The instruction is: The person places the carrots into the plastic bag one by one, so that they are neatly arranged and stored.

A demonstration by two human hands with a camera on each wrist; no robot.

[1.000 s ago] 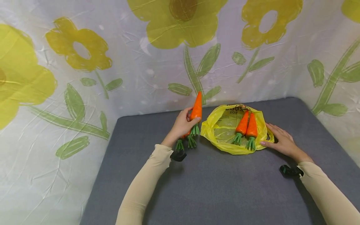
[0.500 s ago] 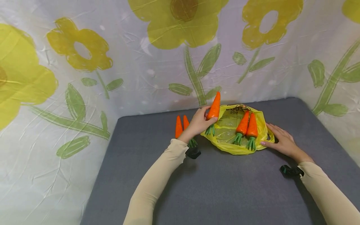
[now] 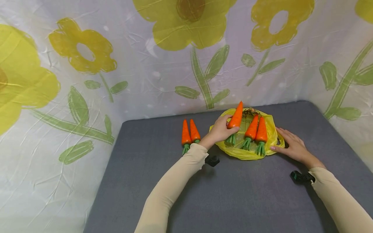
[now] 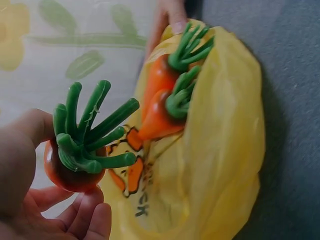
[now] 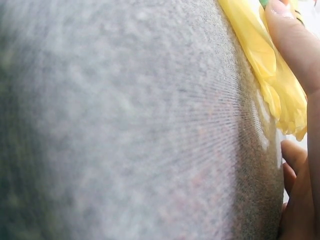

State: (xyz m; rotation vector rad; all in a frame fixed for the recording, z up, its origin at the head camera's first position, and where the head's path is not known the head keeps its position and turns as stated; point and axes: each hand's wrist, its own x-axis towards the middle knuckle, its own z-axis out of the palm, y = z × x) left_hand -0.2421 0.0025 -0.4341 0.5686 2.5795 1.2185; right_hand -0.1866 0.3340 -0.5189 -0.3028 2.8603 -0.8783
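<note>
My left hand [image 3: 220, 129] pinches an orange toy carrot [image 3: 236, 116] between thumb and fingers, over the left part of a yellow plastic bag [image 3: 244, 156]. Its pointed tip faces up and away; the green stalks [image 4: 90, 130] face the left wrist camera. Two more carrots lie side by side in the bag's opening, a left one [image 3: 251, 127] and a right one [image 3: 261, 130]. At the bag's right edge rests my right hand [image 3: 294, 147], fingers straight, the thumb [image 5: 292, 45] touching the yellow plastic.
Two carrots lie on the grey table [image 3: 233, 200] left of the bag, an outer one [image 3: 186, 132] and an inner one [image 3: 194, 130] partly behind my left wrist. A flower-printed cloth [image 3: 140, 81] hangs behind the table.
My left hand has carried its carrot rightward from beside the bag to over its opening. Both carrots on the table have come into sight. The right hand has stayed put.
</note>
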